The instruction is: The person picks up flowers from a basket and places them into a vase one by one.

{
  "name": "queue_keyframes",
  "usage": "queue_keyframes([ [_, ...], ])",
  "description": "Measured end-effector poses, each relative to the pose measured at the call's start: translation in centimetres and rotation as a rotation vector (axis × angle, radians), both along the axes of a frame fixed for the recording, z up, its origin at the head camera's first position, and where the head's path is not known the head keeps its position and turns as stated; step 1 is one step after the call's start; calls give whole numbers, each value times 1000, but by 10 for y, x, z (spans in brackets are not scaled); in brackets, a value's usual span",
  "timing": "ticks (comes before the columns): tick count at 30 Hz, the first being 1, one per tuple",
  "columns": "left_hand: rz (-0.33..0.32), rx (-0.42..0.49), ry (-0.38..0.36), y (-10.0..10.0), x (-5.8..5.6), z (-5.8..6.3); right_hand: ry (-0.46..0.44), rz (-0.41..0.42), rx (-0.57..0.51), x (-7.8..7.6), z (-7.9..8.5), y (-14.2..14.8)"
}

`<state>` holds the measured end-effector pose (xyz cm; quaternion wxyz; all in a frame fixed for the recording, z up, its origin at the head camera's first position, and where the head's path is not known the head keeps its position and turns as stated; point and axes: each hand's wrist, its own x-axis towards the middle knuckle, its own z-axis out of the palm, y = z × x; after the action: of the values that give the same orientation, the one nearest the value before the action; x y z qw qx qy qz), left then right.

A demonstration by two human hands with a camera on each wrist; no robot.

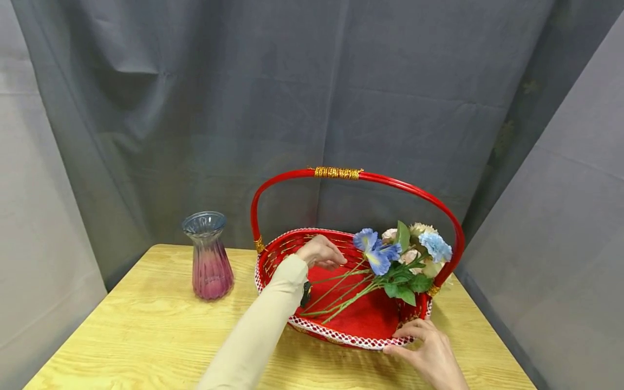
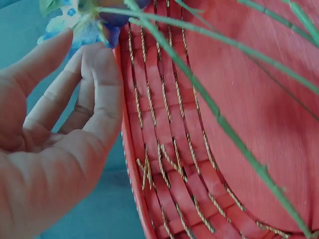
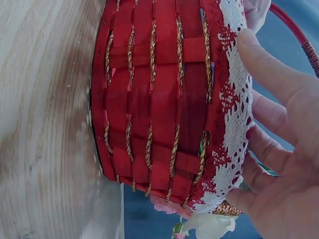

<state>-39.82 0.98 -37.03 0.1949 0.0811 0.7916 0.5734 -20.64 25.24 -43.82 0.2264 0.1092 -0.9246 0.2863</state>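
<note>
A red woven basket (image 1: 361, 340) with white lace trim and a tall arched handle stands on the table. Over its inside reaches my left hand (image 1: 322, 252), fingers loosely bent and holding nothing. Beside those fingertips is a blue iris (image 1: 377, 252), whose petals the thumb and fingers overlap in the left wrist view. My right hand (image 1: 426, 346) grips the basket's near right rim, thumb on the outer lace (image 3: 234, 99) and fingers over the inside. Pale blue and cream flowers (image 1: 434, 246) lean at the basket's right end, with green stems (image 1: 341, 307) slanting across the red floor.
Left of the basket stands a glass vase (image 1: 212, 265), blue at the mouth and pink-purple below. The wooden table (image 1: 146, 325) has grey curtains (image 1: 219, 108) behind it and pale cloth at both sides. The red handle (image 1: 409, 187) arches above the left hand and the flowers.
</note>
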Motion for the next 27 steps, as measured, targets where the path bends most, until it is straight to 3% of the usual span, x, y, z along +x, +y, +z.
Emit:
queue_keyframes([
  [7,16,-10,8,19,3,-8,9,3,-2,-1,-1,0],
  [14,36,-89,62,36,4,-14,63,21,-10,0,-2,0],
  [20,82,-137,83,42,0,-21,39,22,-7,-1,-2,-1],
  [27,112,-142,44,46,-1,-24,48,16,-2,0,-1,1],
])
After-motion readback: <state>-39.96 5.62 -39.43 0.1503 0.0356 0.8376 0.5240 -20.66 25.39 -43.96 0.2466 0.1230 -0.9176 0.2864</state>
